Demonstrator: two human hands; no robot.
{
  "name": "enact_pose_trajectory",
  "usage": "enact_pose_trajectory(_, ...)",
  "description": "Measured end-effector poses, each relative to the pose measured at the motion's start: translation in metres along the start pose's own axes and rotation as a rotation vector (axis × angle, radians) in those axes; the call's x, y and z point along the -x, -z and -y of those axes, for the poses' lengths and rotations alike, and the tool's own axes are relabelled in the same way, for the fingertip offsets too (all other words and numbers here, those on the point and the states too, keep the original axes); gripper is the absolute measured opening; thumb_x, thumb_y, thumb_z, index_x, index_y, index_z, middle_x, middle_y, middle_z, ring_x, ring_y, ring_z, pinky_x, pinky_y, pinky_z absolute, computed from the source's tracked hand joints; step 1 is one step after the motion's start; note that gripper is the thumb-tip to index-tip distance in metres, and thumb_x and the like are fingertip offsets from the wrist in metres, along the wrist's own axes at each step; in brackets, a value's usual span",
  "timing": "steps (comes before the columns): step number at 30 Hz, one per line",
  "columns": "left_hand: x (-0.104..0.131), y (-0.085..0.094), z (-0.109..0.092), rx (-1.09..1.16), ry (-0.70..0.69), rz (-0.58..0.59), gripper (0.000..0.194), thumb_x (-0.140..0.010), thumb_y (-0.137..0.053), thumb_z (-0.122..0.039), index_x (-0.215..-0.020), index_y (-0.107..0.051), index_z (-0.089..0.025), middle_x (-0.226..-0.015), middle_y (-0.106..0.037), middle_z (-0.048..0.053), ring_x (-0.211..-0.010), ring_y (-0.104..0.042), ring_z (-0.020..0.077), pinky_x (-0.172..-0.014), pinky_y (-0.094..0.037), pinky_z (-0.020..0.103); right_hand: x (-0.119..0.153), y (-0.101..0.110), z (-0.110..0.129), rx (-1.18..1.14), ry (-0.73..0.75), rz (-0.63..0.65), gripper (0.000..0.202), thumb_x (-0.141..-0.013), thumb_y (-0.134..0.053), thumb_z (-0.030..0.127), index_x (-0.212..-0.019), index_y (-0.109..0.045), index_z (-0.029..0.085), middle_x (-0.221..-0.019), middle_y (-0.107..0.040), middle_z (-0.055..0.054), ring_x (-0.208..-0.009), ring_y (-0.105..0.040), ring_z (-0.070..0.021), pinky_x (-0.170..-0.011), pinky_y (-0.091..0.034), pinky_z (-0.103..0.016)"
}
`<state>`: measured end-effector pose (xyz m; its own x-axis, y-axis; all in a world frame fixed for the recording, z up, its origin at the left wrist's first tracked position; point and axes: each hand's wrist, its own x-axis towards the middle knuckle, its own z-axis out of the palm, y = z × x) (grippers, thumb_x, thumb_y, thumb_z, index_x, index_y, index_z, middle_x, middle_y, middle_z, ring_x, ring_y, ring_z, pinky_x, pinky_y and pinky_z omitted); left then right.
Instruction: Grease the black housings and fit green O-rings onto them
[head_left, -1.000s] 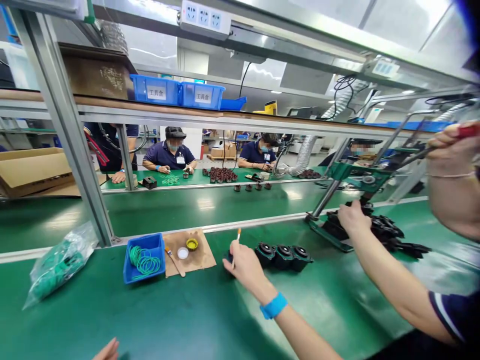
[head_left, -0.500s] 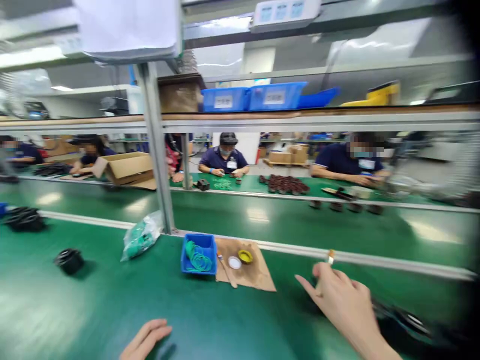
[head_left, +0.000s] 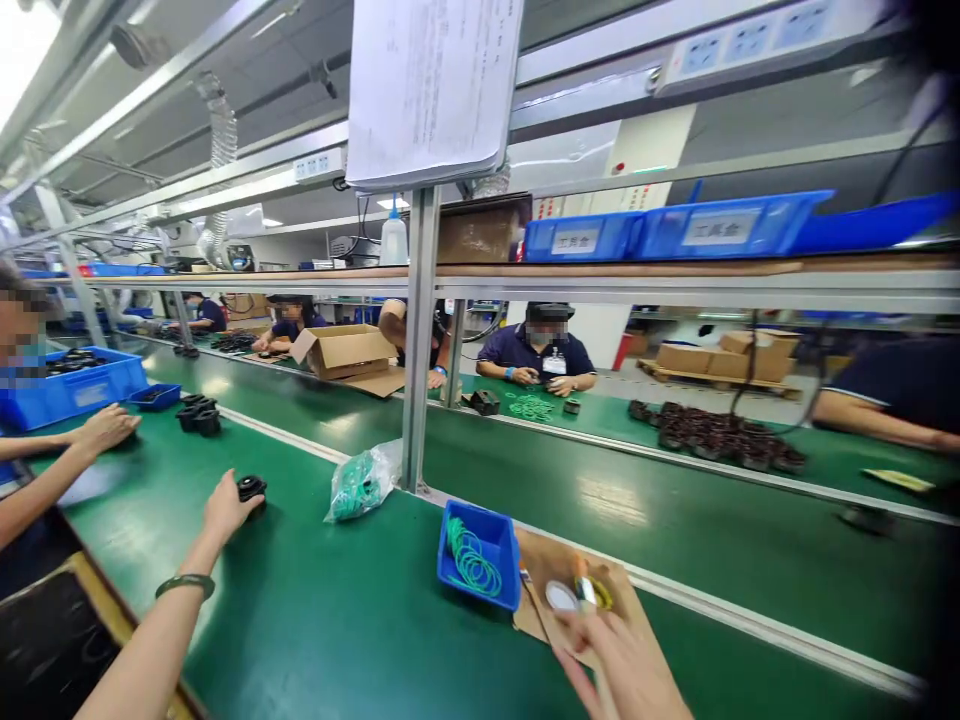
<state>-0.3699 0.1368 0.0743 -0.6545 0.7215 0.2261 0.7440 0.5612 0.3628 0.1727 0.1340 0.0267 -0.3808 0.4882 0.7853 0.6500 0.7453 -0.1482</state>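
At the left, my left hand [head_left: 223,512] reaches across the bench with its fingers closed on a black round part [head_left: 252,488]. My right hand [head_left: 619,655], lower right, holds a small brush [head_left: 583,580], blurred by motion, over a yellow dish [head_left: 602,594] that it partly covers. Next to the dish is a white round lid or dish [head_left: 561,597]. Both rest on brown paper [head_left: 531,622], where a second brush [head_left: 534,598] lies. Left of the paper, a blue bin [head_left: 499,550] contains green rings [head_left: 474,565].
A clear bag of green rings [head_left: 361,485] lies by the metal post [head_left: 418,400]. Several black parts [head_left: 199,415] and a blue crate [head_left: 90,388] are at far left, near a co-worker's hands [head_left: 109,428]. A shelf [head_left: 480,285] crosses above the bench.
The view has turned left. My left hand has reached out to the black round part and closed on it. My right hand has brought the brush over the yellow dish.
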Motion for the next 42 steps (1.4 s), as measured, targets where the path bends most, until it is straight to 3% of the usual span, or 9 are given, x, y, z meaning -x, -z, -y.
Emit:
enact_pose_trajectory(4,0.028,-0.012,-0.022,0.073,-0.037,-0.008,0.078,-0.072,-0.060,-0.040,-0.134,-0.035,-0.001,-0.120,-0.062,0.029,-0.112,-0.061,0.0449,-0.089,-0.049,0.054,-0.038,-0.034,0.012,0.108,-0.045,0.271,0.011,-0.094,-0.045,0.017,-0.085,-0.049,0.020,-0.078,-0.059,-0.004,-0.069,-0.057,-0.0185,-0.061,-0.045,-0.029)
enact_pose_trajectory(9,0.141,-0.040,-0.073,0.426,-0.408,0.177,0.072,-0.068,-0.065,-0.036,-0.133,-0.037,-0.022,-0.107,-0.066,0.005,-0.100,-0.067,0.0249,-0.091,-0.051,0.037,-0.082,-0.093,0.010,0.177,-0.105,0.479,0.017,-0.085,-0.049,0.001,-0.084,-0.050,0.018,-0.079,-0.061,-0.004,-0.072,-0.056,-0.0185,-0.065,-0.040,-0.028)
enact_pose_trajectory(12,0.210,-0.070,-0.098,0.597,-0.547,0.374,0.083,-0.059,-0.068,-0.018,-0.135,-0.037,-0.024,-0.106,-0.066,0.005,-0.099,-0.067,0.0236,-0.091,-0.051,0.034,-0.093,-0.117,0.008,0.219,-0.128,0.559,0.015,-0.083,-0.055,0.001,-0.090,-0.054,0.014,-0.080,-0.062,-0.003,-0.074,-0.058,-0.0179,-0.065,-0.041,-0.028)
enact_pose_trajectory(16,0.261,-0.108,-0.110,0.705,-0.649,0.481,0.089,-0.057,-0.078,-0.024,-0.137,-0.040,-0.022,-0.108,-0.066,0.008,-0.095,-0.068,0.0257,-0.090,-0.053,0.036,-0.095,-0.127,0.012,0.277,-0.146,0.632,0.009,-0.093,-0.054,0.011,-0.101,-0.058,0.013,-0.085,-0.062,-0.001,-0.078,-0.060,-0.0156,-0.073,-0.048,-0.031)
enact_pose_trajectory(20,0.273,-0.116,-0.106,0.734,-0.679,0.518,0.089,-0.062,-0.080,-0.029,-0.141,-0.040,-0.021,-0.118,-0.063,0.011,-0.106,-0.065,0.0283,-0.093,-0.053,0.039,-0.094,-0.121,0.013,0.310,-0.143,0.661,0.013,-0.095,-0.053,0.015,-0.106,-0.060,0.012,-0.091,-0.064,-0.002,-0.083,-0.062,-0.0164,-0.078,-0.050,-0.034)
enact_pose_trajectory(25,0.277,-0.095,-0.105,0.798,-0.659,0.485,0.085,-0.063,-0.079,-0.020,-0.139,-0.044,-0.026,-0.134,-0.057,0.011,-0.122,-0.057,0.0289,-0.104,-0.048,0.041,-0.094,-0.098,0.008,0.261,-0.117,0.652,0.009,-0.094,-0.054,0.012,-0.099,-0.061,0.012,-0.084,-0.064,-0.001,-0.078,-0.061,-0.0161,-0.078,-0.048,-0.033)
enact_pose_trajectory(33,0.281,-0.065,-0.115,0.757,-0.616,0.403,0.062,-0.071,-0.078,-0.029,-0.128,-0.054,-0.024,-0.120,-0.068,0.009,-0.113,-0.064,0.0280,-0.098,-0.054,0.043,-0.098,-0.062,0.002,0.103,-0.255,0.520,0.015,-0.090,-0.045,0.005,-0.085,-0.052,0.017,-0.071,-0.064,-0.004,-0.065,-0.058,-0.0179,-0.064,-0.035,-0.027)
enact_pose_trajectory(37,0.284,-0.061,-0.114,0.753,-0.655,0.385,0.058,-0.078,-0.074,-0.037,-0.130,-0.052,-0.024,-0.126,-0.064,0.010,-0.116,-0.063,0.0268,-0.099,-0.054,0.042,-0.090,-0.025,0.026,-0.054,-0.307,0.489,0.011,-0.092,-0.046,0.014,-0.084,-0.044,0.020,-0.077,-0.064,0.000,-0.065,-0.059,-0.0138,-0.060,-0.036,-0.022)
enact_pose_trajectory(42,0.287,-0.060,-0.116,0.807,-0.665,0.336,0.059,-0.078,-0.075,-0.043,-0.128,-0.052,-0.022,-0.122,-0.065,0.012,-0.111,-0.065,0.0276,-0.095,-0.056,0.043,-0.068,0.004,0.065,-0.423,-0.316,0.718,0.016,-0.082,-0.058,0.013,-0.079,-0.044,0.021,-0.074,-0.063,0.003,-0.067,-0.057,-0.0133,-0.060,-0.037,-0.021)
